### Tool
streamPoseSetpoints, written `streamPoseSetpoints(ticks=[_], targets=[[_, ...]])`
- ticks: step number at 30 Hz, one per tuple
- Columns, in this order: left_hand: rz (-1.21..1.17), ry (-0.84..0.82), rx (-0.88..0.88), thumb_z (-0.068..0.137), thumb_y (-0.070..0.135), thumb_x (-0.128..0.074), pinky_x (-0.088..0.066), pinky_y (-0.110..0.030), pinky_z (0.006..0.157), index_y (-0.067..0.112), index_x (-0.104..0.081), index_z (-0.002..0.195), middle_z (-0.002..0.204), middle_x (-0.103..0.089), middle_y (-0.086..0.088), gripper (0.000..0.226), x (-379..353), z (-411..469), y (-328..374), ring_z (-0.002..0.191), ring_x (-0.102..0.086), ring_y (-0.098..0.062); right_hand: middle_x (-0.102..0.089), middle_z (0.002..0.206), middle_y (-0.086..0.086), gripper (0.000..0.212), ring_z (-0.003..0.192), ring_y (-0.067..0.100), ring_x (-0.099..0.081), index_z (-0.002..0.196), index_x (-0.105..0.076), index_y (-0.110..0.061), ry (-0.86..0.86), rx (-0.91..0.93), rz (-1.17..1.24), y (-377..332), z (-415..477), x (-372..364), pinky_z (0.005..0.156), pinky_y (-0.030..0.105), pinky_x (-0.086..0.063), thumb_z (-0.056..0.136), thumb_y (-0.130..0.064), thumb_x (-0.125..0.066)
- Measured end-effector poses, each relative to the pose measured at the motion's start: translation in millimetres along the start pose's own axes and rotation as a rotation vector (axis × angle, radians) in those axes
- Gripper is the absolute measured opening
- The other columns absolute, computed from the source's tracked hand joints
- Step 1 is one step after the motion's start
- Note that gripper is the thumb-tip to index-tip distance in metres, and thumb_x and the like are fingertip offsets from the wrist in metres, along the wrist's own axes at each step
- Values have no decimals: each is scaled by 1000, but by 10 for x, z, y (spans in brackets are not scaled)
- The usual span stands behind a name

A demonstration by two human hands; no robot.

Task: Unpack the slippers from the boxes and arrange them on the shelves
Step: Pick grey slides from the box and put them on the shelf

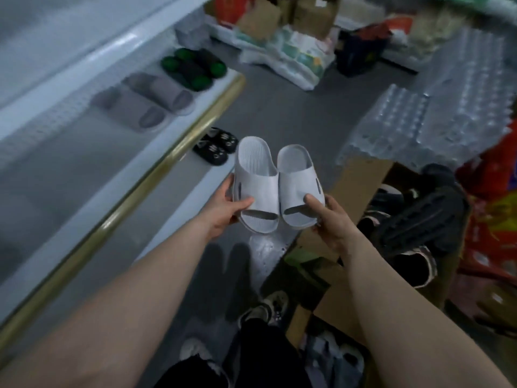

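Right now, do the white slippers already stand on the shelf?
No, the left hand and the right hand each hold one of the white slippers in the air beside the shelf.

shelf [70, 163] running along left, near pair [142, 103] and far pair [194, 67] sitting on it; box [361, 177] sitting right; held pair [260, 186] hanging between.

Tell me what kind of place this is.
Probably a small shop or its stockroom: grey slippers laid out on a white shelf, stacked shrink-wrapped bottle packs, and an open cardboard box of dark slippers.
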State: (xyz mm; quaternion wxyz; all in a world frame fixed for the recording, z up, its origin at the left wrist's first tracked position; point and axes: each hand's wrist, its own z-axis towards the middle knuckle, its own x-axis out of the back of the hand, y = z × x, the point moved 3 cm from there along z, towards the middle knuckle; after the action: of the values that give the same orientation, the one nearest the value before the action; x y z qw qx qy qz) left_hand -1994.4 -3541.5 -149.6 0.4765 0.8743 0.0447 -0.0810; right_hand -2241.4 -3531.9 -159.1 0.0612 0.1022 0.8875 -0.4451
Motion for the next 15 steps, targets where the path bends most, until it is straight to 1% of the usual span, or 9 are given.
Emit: streamPoseSetpoints(ticks=[2,4,5,7,9,11,13,15], targets=[[-31,50,-32,84,-2,-69,-55,-37,75,34,-30,148,114,-68,-3,82,428,-225,-6,97,-67,-21,-68,125,10,97,109,30,-68,137,-53,-22,-58,-6,-23,107,-36,-436,77,36,-57,55,-51,-94],[-47,88,-63,80,-6,-72,-55,-43,88,32,-26,151,121,-65,-10,93,829,-469,-50,108,-65,-26,-69,123,11,84,104,28,-70,138,-53,-21,-131,-9,-30,218,-97,-846,75,34,-58,66,-44,-88],[-59,101,-81,78,-9,-72,-55,-42,90,31,-25,151,127,-63,-11,96,1010,-591,-80,113,-62,-27,-69,123,11,76,101,26,-70,139,-52,-20,-176,-12,-40,270,-128,-1043,71,31,-58,73,-39,-84],[-91,135,-124,75,-16,-70,-56,-37,90,30,-29,148,133,-58,-10,95,1347,-809,-155,120,-58,-27,-69,120,9,62,97,19,-69,140,-52,-18,-263,-22,-94,371,-154,-1410,69,25,-56,83,-26,-75],[-88,177,-149,71,-16,-73,-53,-36,94,33,-36,141,135,-57,-8,93,1635,-994,-245,124,-56,-25,-69,113,8,48,92,17,-68,136,-54,-17,-347,-39,-139,486,-169,-1717,68,24,-56,91,-6,-65],[-78,244,-168,65,-10,-77,-50,-39,98,39,-38,139,134,-59,-7,96,1875,-1117,-339,122,-58,-23,-69,108,9,48,90,20,-66,131,-57,-17,-395,-71,-166,599,-161,-1966,68,27,-57,90,8,-55],[-118,337,-162,69,-13,-73,-50,-36,93,32,-33,148,135,-58,-10,99,2082,-1170,-435,120,-59,-24,-68,103,11,50,79,19,-67,131,-56,-16,-405,-110,-208,684,-112,-2173,58,28,-55,88,10,-50],[-162,422,-149,76,-16,-68,-51,-36,89,26,-28,152,133,-58,-13,96,2259,-1161,-503,117,-60,-27,-65,94,13,48,61,16,-64,132,-55,-13,-400,-123,-271,728,-11,-2352,46,25,-48,89,8,-49]])
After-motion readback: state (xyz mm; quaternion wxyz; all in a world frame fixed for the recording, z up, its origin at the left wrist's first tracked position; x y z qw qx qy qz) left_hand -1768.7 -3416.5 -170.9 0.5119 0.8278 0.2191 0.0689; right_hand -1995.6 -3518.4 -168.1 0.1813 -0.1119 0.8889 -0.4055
